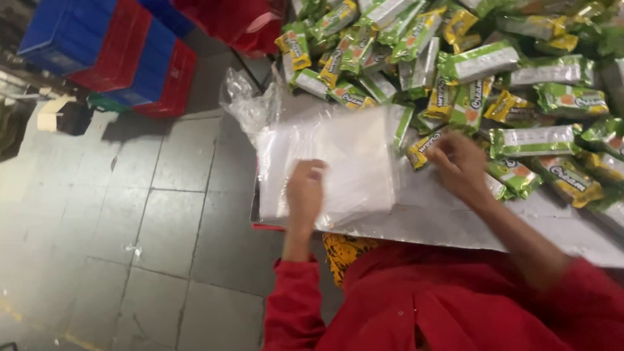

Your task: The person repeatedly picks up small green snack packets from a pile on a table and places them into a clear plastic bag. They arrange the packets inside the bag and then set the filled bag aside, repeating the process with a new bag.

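Left hand [305, 192] pinched the stack of clear plastic bags [331, 166] at frame centre. Right hand [458, 162] closed on one green-yellow snack packet [426, 146]; dozens more packets [481, 62] piled upper right, count unclear. Two blue-red crates [110, 49] upper left.

Head camera: you look steeply down from your own head, close over the table [455, 224].
Framing: tilted, table edge runs slantwise; floor [130, 227] fills the left.
Shared views: only one.

A heap of green-and-yellow snack packets [481, 62], flat and oblong with white label panels, covered the table's far right. A stack of clear plastic bags [338, 162] lay at the table's left edge. One yellow packet [421, 148] lay between them.
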